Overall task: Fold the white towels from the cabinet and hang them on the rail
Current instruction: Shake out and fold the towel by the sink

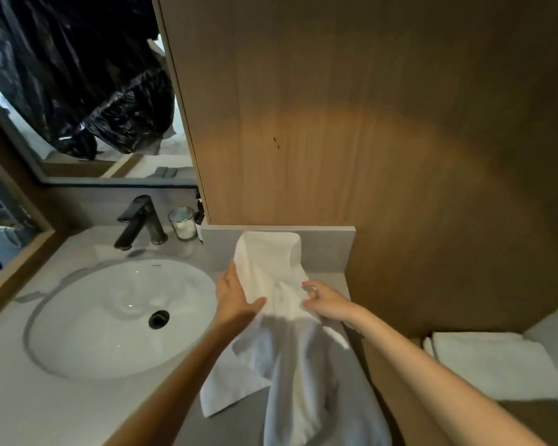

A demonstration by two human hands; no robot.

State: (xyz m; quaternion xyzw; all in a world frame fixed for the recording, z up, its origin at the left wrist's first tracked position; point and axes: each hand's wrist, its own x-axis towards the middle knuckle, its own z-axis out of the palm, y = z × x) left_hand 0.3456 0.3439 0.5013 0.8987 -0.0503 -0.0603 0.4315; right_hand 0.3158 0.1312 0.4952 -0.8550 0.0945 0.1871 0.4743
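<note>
A soft, rumpled white towel [271, 268] is held up between both hands above the pale desk [13, 407], right of the oval sink [110, 317]. The left hand [236, 297] grips its left edge; the right hand [326, 300] pinches the right edge.

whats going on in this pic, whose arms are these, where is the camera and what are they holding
There is no machine here. A person wears a camera on their head, so this single picture looks down along their own two arms. The left hand grips one edge of a white towel, and the right hand seems to pinch the other edge. The rest of the towel trails down over the counter. To the left are a white sink, a black tap and a glass. At the lower right lies a folded towel.
</note>
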